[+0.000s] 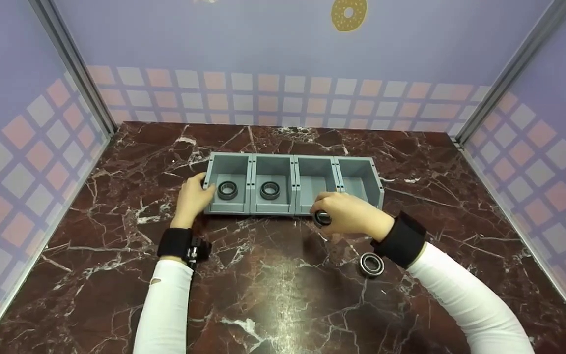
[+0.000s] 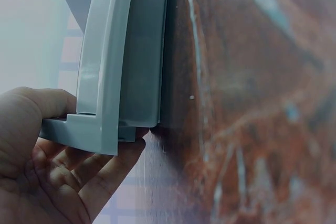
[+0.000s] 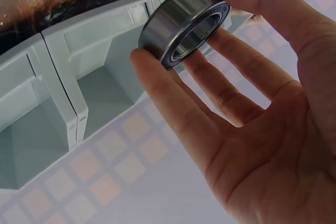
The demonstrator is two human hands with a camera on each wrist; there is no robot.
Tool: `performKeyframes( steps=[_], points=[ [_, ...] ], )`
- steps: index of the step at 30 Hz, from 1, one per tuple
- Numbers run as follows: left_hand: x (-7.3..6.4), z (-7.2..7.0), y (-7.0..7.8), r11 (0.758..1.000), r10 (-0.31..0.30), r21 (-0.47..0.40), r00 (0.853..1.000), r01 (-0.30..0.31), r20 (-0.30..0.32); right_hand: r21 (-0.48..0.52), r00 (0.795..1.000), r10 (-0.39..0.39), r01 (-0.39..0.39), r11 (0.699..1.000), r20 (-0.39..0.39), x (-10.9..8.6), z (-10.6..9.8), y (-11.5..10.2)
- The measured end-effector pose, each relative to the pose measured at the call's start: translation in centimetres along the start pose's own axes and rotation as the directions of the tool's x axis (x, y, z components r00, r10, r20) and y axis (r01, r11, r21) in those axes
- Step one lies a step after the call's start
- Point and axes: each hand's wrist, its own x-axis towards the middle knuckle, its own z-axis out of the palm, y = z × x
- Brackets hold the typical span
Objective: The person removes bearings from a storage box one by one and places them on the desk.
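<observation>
My left hand (image 1: pixel 195 197) grips the left end wall of a row of joined grey bins (image 1: pixel 273 208), thumb over the rim and fingers outside, as the left wrist view also shows. Between thumb and fingertips, my right hand (image 1: pixel 349 214) pinches a metal ball bearing (image 3: pixel 184 22) by its outer ring, just in front of the third bin. One bearing (image 1: pixel 227 190) lies in the leftmost bin and another bearing (image 1: pixel 269 190) in the second. A further bearing (image 1: pixel 372 265) lies on the table below the right wrist.
The dark red marble table (image 1: pixel 263 275) carries the bins near its middle. Patterned lilac walls (image 1: pixel 283 49) with metal corner posts (image 1: pixel 509 69) enclose the back and both sides.
</observation>
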Motion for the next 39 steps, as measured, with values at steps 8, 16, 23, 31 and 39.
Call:
performKeyframes(
  steps=[8, 16, 23, 31, 39],
  points=[
    [0.0, 0.0, 0.0, 1.0, 0.009, -0.001, 1.0, -0.009, -0.001, 0.015, 1.0, -0.009, 0.009, 1.0, 0.011, -0.7, 0.9, -0.6],
    [-0.1, 0.0, 0.0, 1.0, 0.0, -0.002, 1.0, 0.0, 0.01, -0.003, 0.999, -0.04, 0.04, 0.999, 0.029, -1.1, 1.6, -1.1],
    [0.0, -0.1, 0.0, 1.0, -0.005, -0.004, 1.0, 0.005, 0.007, -0.01, 0.997, -0.033, 0.033, 0.999, 0.072, -1.3, 2.2, -1.3],
    [0.0, 0.0, 0.1, 1.0, 0.009, -0.007, 1.0, -0.009, -0.009, -0.018, 0.996, -0.041, 0.043, 0.999, 0.076, -1.8, 3.2, -1.6],
    [-0.2, 0.0, 0.0, 1.0, 0.006, -0.005, 1.0, -0.006, -0.003, -0.017, 0.996, -0.049, 0.05, 0.999, 0.076, -2.2, 4.1, -1.9]
  ],
)
